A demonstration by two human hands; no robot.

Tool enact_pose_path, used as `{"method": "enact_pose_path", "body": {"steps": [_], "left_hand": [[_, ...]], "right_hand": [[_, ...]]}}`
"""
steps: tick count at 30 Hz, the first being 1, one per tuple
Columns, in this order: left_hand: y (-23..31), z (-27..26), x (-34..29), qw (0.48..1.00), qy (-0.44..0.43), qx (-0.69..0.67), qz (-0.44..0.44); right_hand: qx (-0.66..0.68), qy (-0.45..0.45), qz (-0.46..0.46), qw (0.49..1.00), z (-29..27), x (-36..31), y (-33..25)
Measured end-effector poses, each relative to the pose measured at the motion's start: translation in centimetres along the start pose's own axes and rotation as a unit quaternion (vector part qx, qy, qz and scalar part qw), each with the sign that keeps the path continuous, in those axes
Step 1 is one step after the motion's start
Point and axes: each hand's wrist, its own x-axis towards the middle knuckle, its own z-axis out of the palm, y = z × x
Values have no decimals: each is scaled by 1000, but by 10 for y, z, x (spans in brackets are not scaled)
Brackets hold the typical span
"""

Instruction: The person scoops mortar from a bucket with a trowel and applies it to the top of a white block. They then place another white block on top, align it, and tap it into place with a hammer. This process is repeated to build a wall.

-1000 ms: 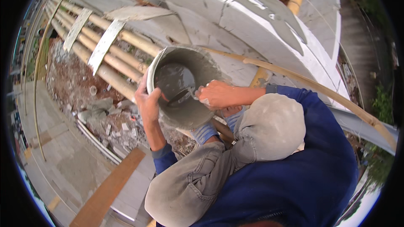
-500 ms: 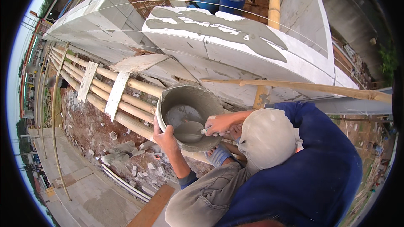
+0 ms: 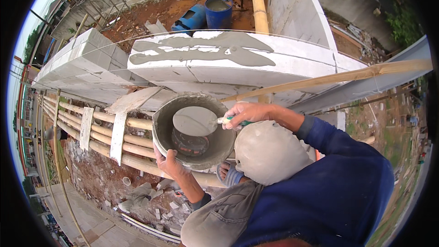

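My right hand (image 3: 240,113) is closed around the green handle of a trowel (image 3: 194,121), whose rounded blade is spread with wet grey mortar and hovers inside the mouth of a mortar-caked bucket (image 3: 214,150). Near the bucket's lower rim, my left hand (image 3: 173,163) grips its side, and the bucket tilts so its inside shows. A dark, reddish-marked patch appears on the bucket's bottom. Behind the bucket, thick mortar (image 3: 206,52) lies in uneven bands along the top of a white block wall (image 3: 283,71).
Bamboo poles (image 3: 137,138) run left beneath the bucket, with pale boards across them. A slanting wooden strip (image 3: 338,77) crosses at right. Taut string passes along the wall. Two blue drums (image 3: 218,13) stand and lie beyond it. Rubble covers the ground below; a sandaled foot (image 3: 228,174) rests near the bucket.
The trowel has risen from the bucket's bottom toward its far rim, carrying mortar. The bucket tips more toward me. My view has shifted, so the wall appears lower and farther left.
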Motion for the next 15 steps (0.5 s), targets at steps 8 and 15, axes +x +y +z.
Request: {"method": "enact_pose_path", "body": {"steps": [8,15], "left_hand": [[-15,-5,-6,999,-13,-38,-14],[-24,-36,-7,999,16,13,-26]], "right_hand": [[70,320,-74,942,8,-127,-78],[-401,629,-49,664,30,-125,-50]]}}
